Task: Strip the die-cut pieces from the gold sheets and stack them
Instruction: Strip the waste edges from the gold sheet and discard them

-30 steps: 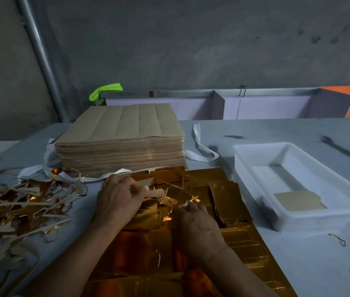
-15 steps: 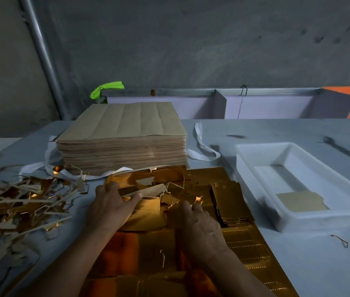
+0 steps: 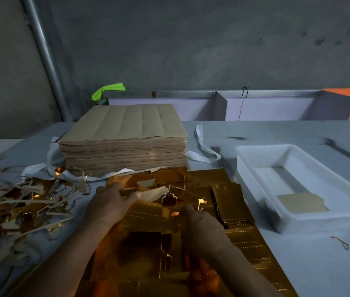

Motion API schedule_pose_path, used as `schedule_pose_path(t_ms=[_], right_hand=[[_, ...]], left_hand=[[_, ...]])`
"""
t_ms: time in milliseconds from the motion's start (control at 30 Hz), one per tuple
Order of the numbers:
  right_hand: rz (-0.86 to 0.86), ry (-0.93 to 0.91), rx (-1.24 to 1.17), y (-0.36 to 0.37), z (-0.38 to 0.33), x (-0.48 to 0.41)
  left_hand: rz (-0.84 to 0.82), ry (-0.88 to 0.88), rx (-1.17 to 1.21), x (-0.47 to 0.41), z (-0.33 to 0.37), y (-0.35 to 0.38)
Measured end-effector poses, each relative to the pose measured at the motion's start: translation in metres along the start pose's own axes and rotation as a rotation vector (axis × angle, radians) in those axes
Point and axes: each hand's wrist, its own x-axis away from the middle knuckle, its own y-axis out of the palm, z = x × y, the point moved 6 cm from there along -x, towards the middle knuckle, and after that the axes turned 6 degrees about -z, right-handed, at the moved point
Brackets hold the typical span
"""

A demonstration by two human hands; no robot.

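Note:
A gold die-cut sheet [image 3: 249,239] lies on the table in front of me, shiny side up. My left hand [image 3: 109,202] pinches a pale waste strip [image 3: 154,192] that lifts off the sheet's far part. My right hand [image 3: 202,226] presses flat on the sheet's middle, fingers curled down on it. A small stack of stripped gold pieces [image 3: 229,200] rests on the sheet just right of my right hand. A tall stack of sheets, brown side up [image 3: 127,133], stands behind.
A heap of gold waste trim [image 3: 15,206] covers the table on the left. A white plastic tray [image 3: 262,155] at the right holds one brown piece [image 3: 300,202]. White strapping [image 3: 204,146] loops around the tall stack. Loose scraps [image 3: 341,241] lie at the near right.
My left hand has pulled back towards me and to the left, drawing the pale strip off the sheet. My right hand has slid slightly nearer while it stays pressed on the sheet.

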Motion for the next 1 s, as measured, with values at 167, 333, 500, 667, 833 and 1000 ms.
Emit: schedule_pose_path(t_ms=[167,333,500,667,833,1000], right_hand=[[-0.045,-0.012,0.013,-0.001,0.002,0.0],[-0.123,-0.02,0.028,0.006,0.003,0.0],[-0.221,-0.024,0.111,0.011,0.0,0.002],[-0.328,-0.004,0.167,0.014,0.001,0.005],[-0.428,0.002,0.195,0.012,0.002,0.014],[-0.516,-0.009,0.186,0.007,0.0,0.022]], left_hand=[[-0.236,0.014,-0.128,0.006,-0.003,0.012],[-0.339,-0.078,-0.168,0.022,-0.003,0.012],[-0.438,-0.102,-0.127,0.029,-0.003,0.014],[-0.419,-0.087,-0.168,0.032,-0.004,0.01],[-0.43,-0.111,-0.251,0.031,-0.009,0.006],[-0.416,-0.153,-0.47,0.027,-0.016,0.001]])
